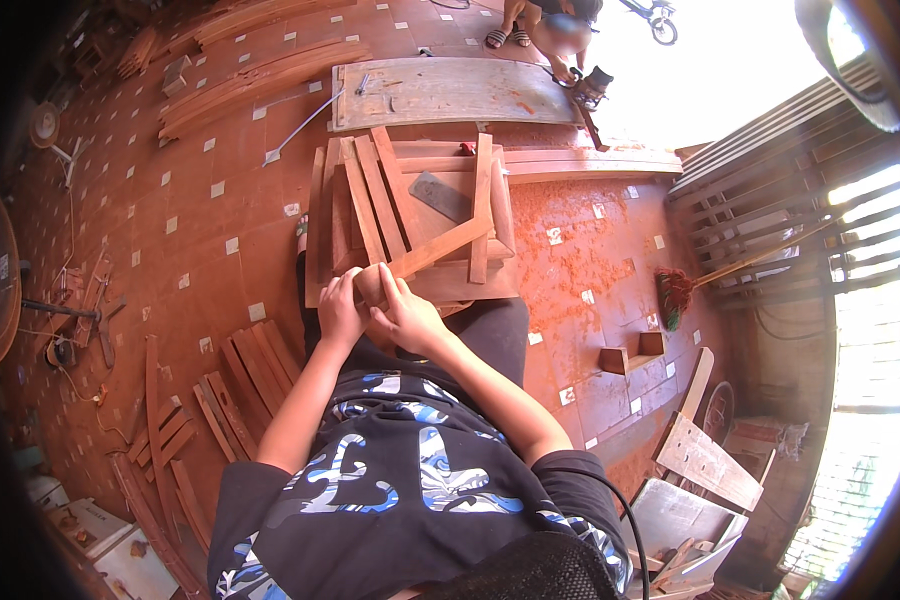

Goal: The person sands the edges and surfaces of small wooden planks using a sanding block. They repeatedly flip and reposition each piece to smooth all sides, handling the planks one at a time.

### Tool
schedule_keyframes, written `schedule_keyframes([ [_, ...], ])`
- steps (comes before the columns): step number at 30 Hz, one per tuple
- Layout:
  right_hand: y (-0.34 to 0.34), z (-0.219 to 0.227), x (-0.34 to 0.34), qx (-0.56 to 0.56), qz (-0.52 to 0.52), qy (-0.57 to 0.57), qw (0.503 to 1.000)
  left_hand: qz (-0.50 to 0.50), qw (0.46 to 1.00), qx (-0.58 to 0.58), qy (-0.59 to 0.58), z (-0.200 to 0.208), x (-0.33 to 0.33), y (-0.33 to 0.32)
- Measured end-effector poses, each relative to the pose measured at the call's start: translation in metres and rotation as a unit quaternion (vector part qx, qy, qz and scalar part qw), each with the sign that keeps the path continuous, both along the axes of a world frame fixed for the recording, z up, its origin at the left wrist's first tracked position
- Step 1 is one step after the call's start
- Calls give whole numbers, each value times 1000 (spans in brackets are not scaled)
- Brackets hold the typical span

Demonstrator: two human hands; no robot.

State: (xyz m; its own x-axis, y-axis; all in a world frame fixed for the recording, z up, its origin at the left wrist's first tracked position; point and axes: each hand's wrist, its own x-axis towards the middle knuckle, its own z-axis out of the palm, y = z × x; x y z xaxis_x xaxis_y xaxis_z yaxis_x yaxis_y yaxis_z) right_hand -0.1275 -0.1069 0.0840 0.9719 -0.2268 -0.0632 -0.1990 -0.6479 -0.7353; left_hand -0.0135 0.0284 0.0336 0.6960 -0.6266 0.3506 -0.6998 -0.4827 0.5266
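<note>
**Both hands closed on one wooden slat at the centre of the frame**

Both hands met just left of the frame's centre. The left hand (342,308) had its fingers curled round the near end of a thin wooden slat (440,248), and the right hand (405,318) pressed against the same end, fingers wrapped over it. The slat ran up and to the right, tilted, across a low wooden stand (490,265). Several more strips (370,195) lay slanted on that stand, with a flat grey blade-like piece (440,196) among them. Left of the person's forearms, a bundle of short boards (255,370) lay on the red tiled floor (200,200). At the top of the frame sat a broad worn plank (450,92), and another person (555,30) crouched beside it. A broom (678,292) rested at the right.
</note>
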Motion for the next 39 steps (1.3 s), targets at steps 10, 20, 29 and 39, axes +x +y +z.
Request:
schedule_keyframes([
  [10, -3, -6, -1, 115, -53, -87, 988, 5, 1000, 0, 9, 1, 1, 1],
  [20, -57, 0, -5, -153, -287, -155, 933, 34, 999, 15, 12, 12, -2, -4],
  [29, 20, -6, 12, -143, -102, -157, 972, 24, 998, -33, 44, -11, 3, -1],
  [39, -65, -15, 10, -179, -283, -137, 932, 48, 997, -12, 56, 10, 0, 0],
])
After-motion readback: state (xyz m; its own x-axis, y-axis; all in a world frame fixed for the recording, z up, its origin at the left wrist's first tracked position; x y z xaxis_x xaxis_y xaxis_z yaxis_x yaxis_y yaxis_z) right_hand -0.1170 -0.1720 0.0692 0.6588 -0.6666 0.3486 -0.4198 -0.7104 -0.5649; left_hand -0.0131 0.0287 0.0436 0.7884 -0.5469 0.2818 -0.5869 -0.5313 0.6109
